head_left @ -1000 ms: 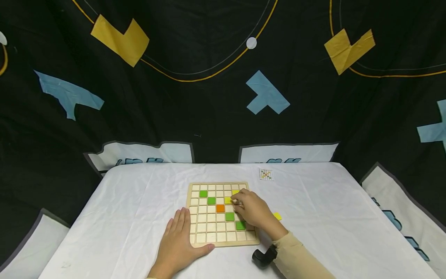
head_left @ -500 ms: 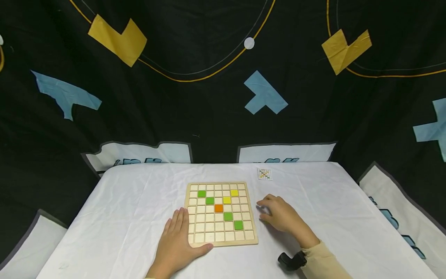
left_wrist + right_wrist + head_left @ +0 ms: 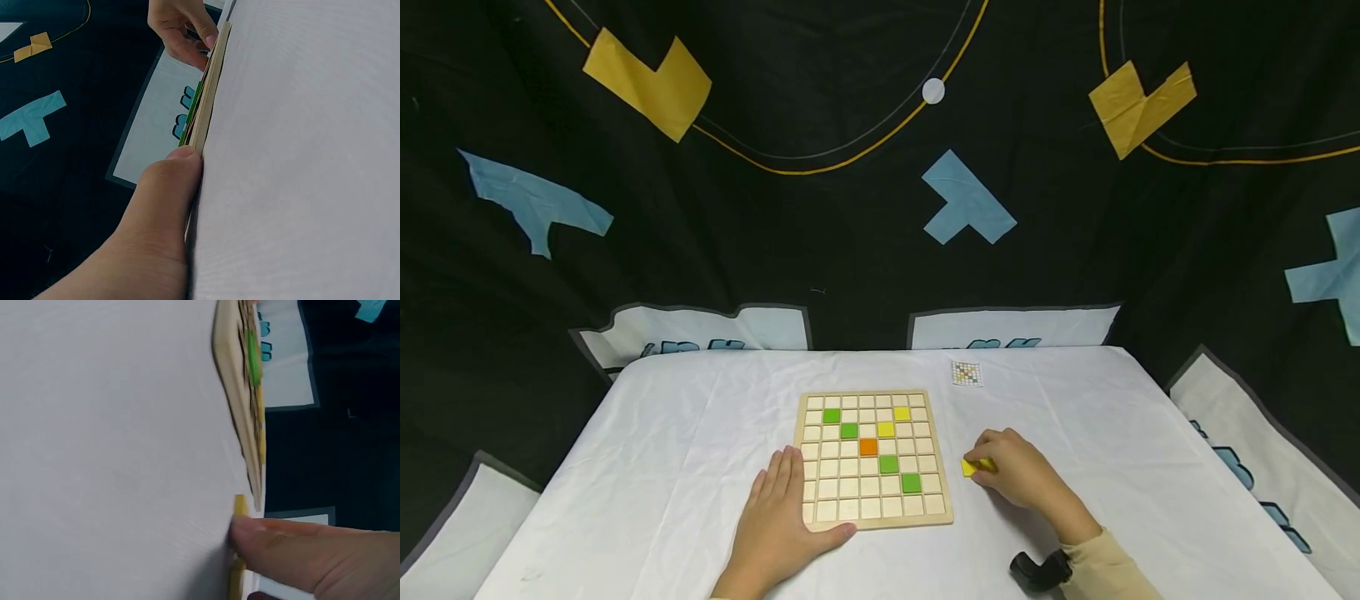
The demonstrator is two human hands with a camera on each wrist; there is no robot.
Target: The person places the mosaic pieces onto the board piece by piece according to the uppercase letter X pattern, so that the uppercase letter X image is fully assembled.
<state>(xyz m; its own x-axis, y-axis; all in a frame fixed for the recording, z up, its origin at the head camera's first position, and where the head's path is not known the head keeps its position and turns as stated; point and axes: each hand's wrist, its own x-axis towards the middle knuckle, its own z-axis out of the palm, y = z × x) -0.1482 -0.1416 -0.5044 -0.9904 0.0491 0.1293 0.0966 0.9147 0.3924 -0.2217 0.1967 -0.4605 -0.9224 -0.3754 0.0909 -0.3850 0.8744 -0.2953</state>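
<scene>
A square wooden grid board (image 3: 874, 525) lies on the white tabletop, bearing green, yellow and orange tiles among plain ones. My left hand (image 3: 778, 517) rests flat at the board's near left corner, fingers straight along the left edge and thumb against the front edge. Right of the board, my right hand (image 3: 1018, 471) pinches a yellow tile (image 3: 967, 469) between thumb and fingers, low at the cloth. In the right wrist view the thumb presses on this tile (image 3: 240, 504), and another yellow piece (image 3: 235, 584) shows just behind it. My right palm hides part of that second piece.
A small printed card (image 3: 967, 373) with a coloured grid pattern lies beyond the board's far right corner. White cloth (image 3: 662, 450) covers the table, and a dark curtain (image 3: 850, 250) hangs behind it. A black curved object (image 3: 1040, 573) is at the right wrist.
My right hand has moved from the board's yellow tiles rightward to the cloth and now pinches a yellow tile. The left hand has stayed at the board's corner.
</scene>
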